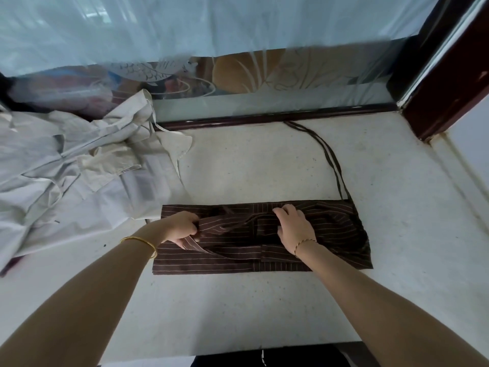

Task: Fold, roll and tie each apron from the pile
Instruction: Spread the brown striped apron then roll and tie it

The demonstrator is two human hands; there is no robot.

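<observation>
Head view. A brown pinstriped apron [330, 234], folded into a long horizontal band, lies flat on the pale speckled tabletop [264, 168] at the centre of the frame. The left hand [182, 227], at the band's left end, has its fingers curled round a raised fold of the striped cloth and grips it. The right hand [293, 226] rests on the middle of the band, fingers spread and pressing down on the fabric, holding nothing. 2 thin dark apron ties [332, 160] run from the band's upper right corner up toward the window frame [277, 116] at the back of the tabletop. A pile of cream aprons [66, 168] lies crumpled at the left of the frame, its edge just beside the brown band. A gold bangle [140, 243] circles the left wrist; a thin chain bracelet [304, 243] circles the right wrist.
</observation>
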